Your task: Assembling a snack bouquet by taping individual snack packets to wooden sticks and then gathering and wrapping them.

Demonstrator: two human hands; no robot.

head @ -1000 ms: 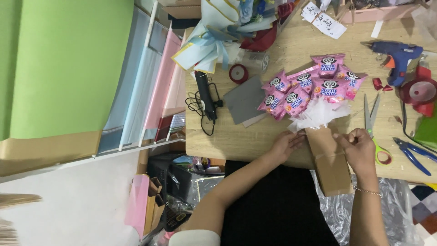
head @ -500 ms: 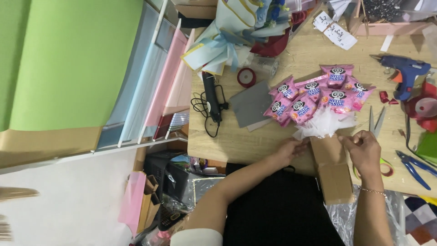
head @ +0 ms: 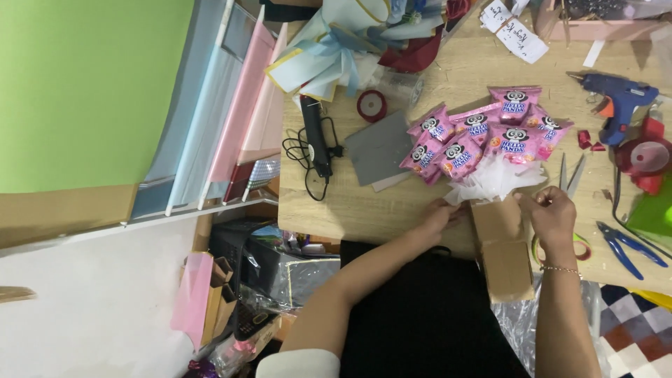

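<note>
Nearest us, our left hand [head: 439, 213] pinches the left side and our right hand [head: 551, 210] grips the right side of the brown cardboard box [head: 502, 250], which hangs over the near edge of the wooden table [head: 364, 203]. Just beyond, white tissue [head: 495, 178] and pink snack packets [head: 483, 133] fan out of its top. We judge the top-heavy bunch could tip or the packets slip loose if either grip eases, and the scissors [head: 568, 173] and blue glue gun [head: 616, 94] farther right could be knocked.

Pretty bright, even indoor light, soft shadows only; slight blur around 6 o'clock, mild edge distortion.
</note>
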